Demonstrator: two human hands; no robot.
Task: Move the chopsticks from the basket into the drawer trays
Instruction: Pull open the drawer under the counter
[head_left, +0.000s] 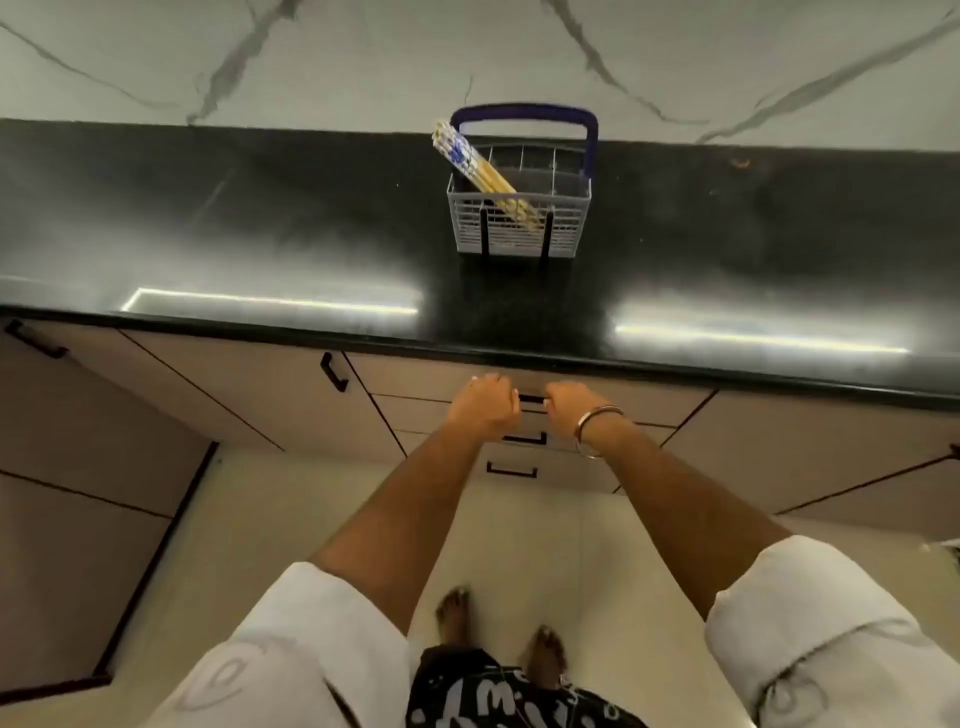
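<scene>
A grey plastic basket (514, 236) with a blue handle (524, 111) stands on the black countertop (260, 223), near the wall. A bundle of wooden chopsticks (480, 166) with blue-and-white patterned tops leans to the left inside it. Below the counter edge is a stack of three closed drawers. My left hand (485, 405) and my right hand (574, 405) are both curled around the black handle (532, 399) of the top drawer (415, 379). No drawer trays are in view.
Two lower drawers with black handles (524, 439) sit under the top one. Cabinet doors flank the drawers, one with a black handle (334, 371). A marble-patterned wall rises behind the counter. My bare feet (498, 634) stand on a pale floor.
</scene>
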